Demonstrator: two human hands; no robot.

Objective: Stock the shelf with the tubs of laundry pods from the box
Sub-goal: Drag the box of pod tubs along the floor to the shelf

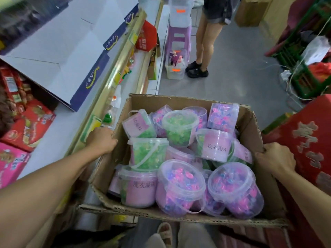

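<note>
Sandal [165, 233] and pale trouser legs sit nearest us at the bottom of the view, just below the cardboard box [254, 126]. We hold that box by its two side walls: our left hand [101, 140] curls its fingers over the left rim, and our right hand [274, 158] grips the right rim, the two hands well apart with the whole box between them.

Inside the box lie the tubs of laundry pods [180, 187], clear plastic buckets with lids and thin handles, heaped loosely. At the near edge we see two tubs of pink and purple pods tipped towards us and, to their left, one with a lilac label. Behind them a tub of green pods [148, 153] stands upright, and further back more green and purple tubs lie tilted against each other. All the tubs are in the box.

To our left runs the shelf [111, 83] with a gold edge strip; red and pink cartons [26, 127] sit on a lower level and folded white and blue boxes [71, 56] above. To our right stands a red carton [308, 140] touching the box side. Further off, on the grey floor, a person's legs [204, 42] stand beside a lilac stool [179, 36] and a clear bin [174, 68].
</note>
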